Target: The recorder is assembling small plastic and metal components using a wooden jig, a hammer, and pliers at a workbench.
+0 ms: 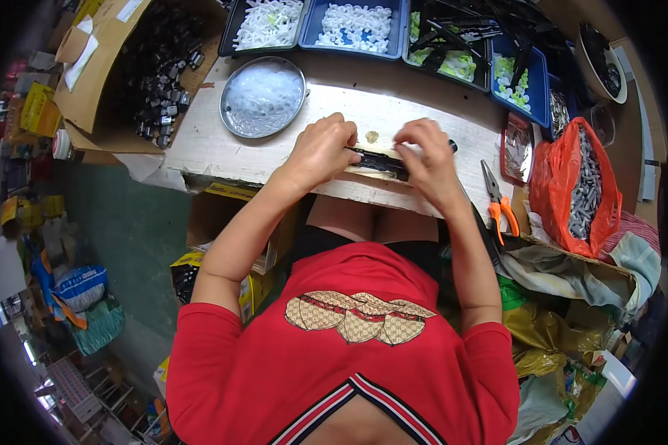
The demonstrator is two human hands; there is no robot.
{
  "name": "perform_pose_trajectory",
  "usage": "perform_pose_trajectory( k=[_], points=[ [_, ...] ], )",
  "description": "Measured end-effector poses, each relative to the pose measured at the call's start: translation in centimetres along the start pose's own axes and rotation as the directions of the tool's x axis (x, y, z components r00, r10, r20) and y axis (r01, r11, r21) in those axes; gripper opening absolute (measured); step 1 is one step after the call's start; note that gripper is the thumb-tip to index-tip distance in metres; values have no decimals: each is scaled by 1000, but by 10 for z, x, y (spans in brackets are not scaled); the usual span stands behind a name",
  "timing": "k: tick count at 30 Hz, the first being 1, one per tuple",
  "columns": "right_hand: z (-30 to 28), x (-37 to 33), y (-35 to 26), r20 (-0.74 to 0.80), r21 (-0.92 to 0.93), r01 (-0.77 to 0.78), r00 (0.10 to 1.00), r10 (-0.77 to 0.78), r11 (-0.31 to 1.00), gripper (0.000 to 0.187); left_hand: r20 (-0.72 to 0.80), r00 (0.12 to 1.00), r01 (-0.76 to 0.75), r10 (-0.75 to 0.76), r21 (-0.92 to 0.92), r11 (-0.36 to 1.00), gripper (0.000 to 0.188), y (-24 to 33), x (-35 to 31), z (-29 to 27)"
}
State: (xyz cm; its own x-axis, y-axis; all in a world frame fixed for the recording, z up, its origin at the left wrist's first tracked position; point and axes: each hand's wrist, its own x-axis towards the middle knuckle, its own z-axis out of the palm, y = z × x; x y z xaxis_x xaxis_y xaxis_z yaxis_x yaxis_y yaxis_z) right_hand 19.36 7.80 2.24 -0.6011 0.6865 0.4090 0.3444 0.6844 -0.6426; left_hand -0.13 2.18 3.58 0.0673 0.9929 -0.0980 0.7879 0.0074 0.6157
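Observation:
A long, narrow black part (384,164) lies at the front of the white worktable, between my two hands. My left hand (323,150) is closed, thumb and fingers pinching the part's left end. Over its right end, my right hand (430,165) is curled and slightly blurred by motion. Something small and white shows under those fingers, too unclear to name. A thin pale strip lies along the near side of the black part. Beyond my left hand stands a round metal dish (263,96) lined with clear plastic, with small pieces in it.
Blue bins (355,49) of small white and greenish pieces line the back. Pliers with orange handles (500,211) lie right, beside a red bag (555,194) of grey screw-like pieces. A cardboard box (89,111) of black parts stands left. A red-rimmed tray (517,148) is nearby.

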Motion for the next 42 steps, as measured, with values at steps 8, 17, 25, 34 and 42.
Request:
perform_pose_trajectory(
  k=[8,17,25,34,42],
  points=[
    [-108,-31,73,-208,-484,-405,914,347,776,10,7,967,-253,256,175,951,14,29,33,-9],
    [-130,-25,106,-106,-751,-469,780,616,465,17,92,939,-339,330,395,854,16,114,193,23],
    [-129,-29,120,-89,-729,-456,803,590,511,17,138,928,-370,345,418,830,14,91,221,34],
    [-140,-49,118,-212,-387,-517,856,471,764,18,-54,975,-203,216,-614,763,10,82,192,4],
    [-101,-12,14,-14,598,-421,845,534,682,7,72,972,8,224,-962,272,23,58,65,11]
  ],
)
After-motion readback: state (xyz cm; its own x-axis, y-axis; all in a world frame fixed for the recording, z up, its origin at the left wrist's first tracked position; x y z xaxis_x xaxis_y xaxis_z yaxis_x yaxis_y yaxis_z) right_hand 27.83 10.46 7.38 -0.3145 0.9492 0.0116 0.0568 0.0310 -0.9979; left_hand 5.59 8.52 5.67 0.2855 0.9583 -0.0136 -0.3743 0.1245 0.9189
